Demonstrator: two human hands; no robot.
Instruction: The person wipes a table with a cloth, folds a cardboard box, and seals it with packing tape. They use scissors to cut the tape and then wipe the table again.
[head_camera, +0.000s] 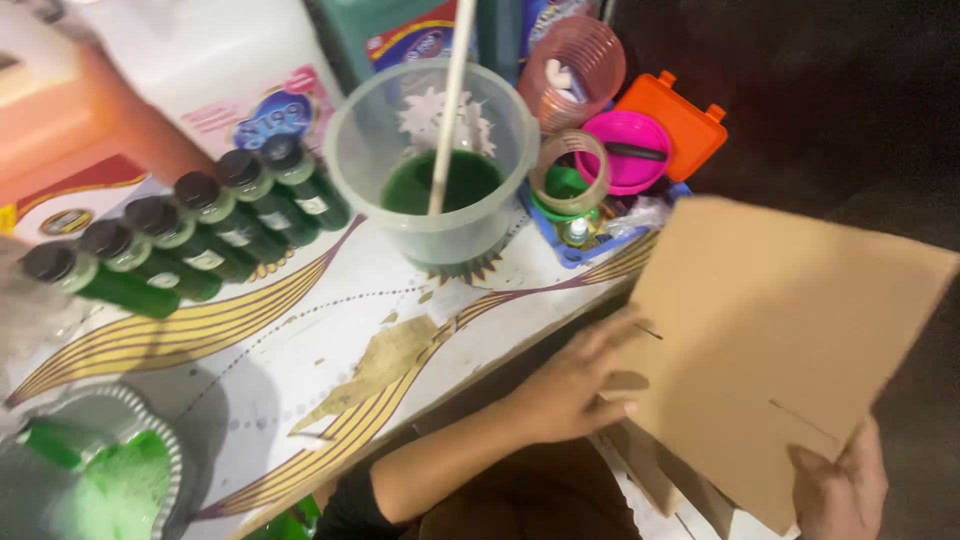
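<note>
Flat brown cardboard box (780, 340) lower right, white-labelled green bottles (190, 235) left, big jugs behind

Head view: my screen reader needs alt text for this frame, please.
Both hands, left hand and right hand, hold a flat brown cardboard sheet beside a patterned table. On it stand a clear bucket of green liquid and a row of dark-capped green bottles.
</note>
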